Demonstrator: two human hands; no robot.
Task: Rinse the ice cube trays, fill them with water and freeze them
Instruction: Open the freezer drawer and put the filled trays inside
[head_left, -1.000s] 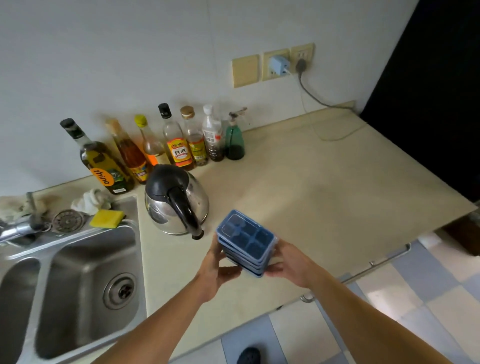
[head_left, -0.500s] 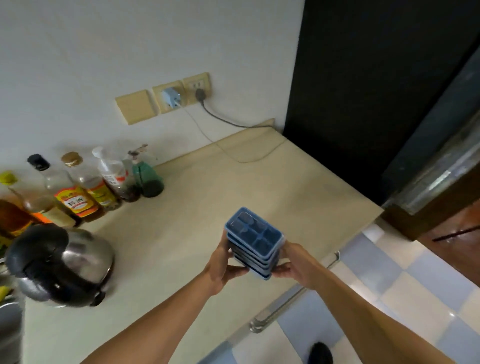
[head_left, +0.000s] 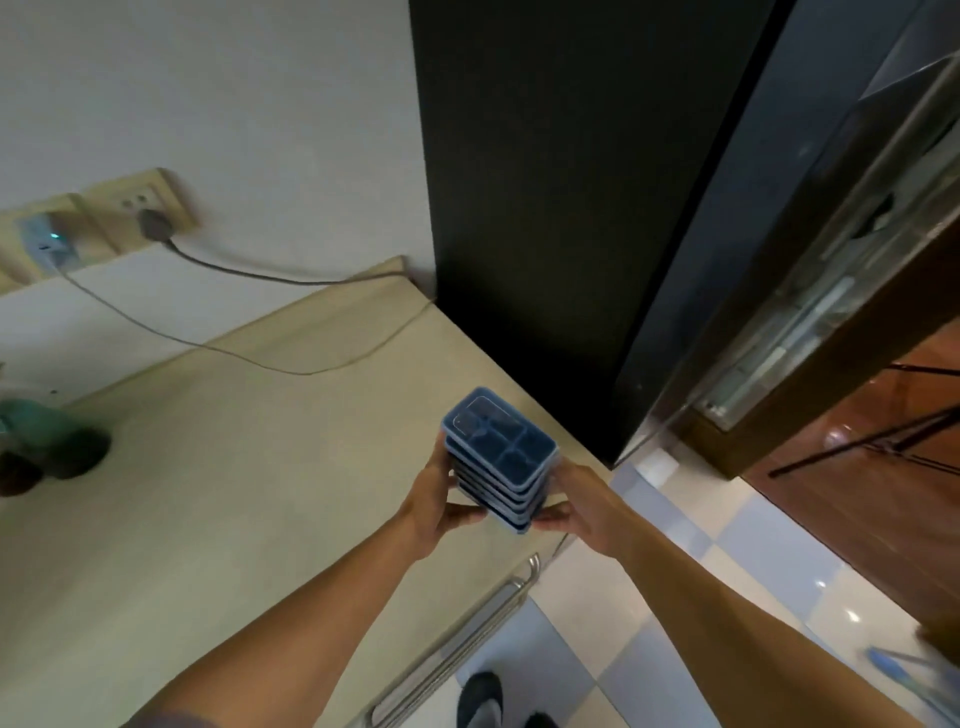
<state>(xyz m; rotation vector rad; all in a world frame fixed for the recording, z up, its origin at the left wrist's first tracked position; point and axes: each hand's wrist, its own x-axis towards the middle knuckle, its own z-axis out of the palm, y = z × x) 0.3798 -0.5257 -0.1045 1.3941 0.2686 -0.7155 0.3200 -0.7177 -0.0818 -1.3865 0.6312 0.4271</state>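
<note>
- Plainly, the biggest thing before us is the tall black flat-sided appliance (head_left: 545, 208) at the end of the counter. We take it for the fridge-freezer, but we cannot tell whether its door stands ajar.
- Next comes the pale beige laminate countertop (head_left: 208, 493), which runs up to that black side. A few blurred dark bottles (head_left: 52, 452) stand at its far left.
- Below us lies the floor of grey and cream square tiles (head_left: 675, 545), with one dark shoe (head_left: 480, 696) at the bottom edge.
- We hold the stack of blue plastic ice cube trays (head_left: 501, 457) in the air over the counter's front corner, near the appliance. It sits roughly level. Whether water stands in the cells we cannot tell.
- Our left hand (head_left: 436, 504) clasps the stack's left side and our right hand (head_left: 587, 506) its right, with both thumbs at the near lower edge.
- We judge that the freezing step is in hand, and that this is the carry to the freezer.
- The next move calls for freeing one hand to open the freezer door while the other bears the stack level. A tilt would likely spill or topple it.
</note>
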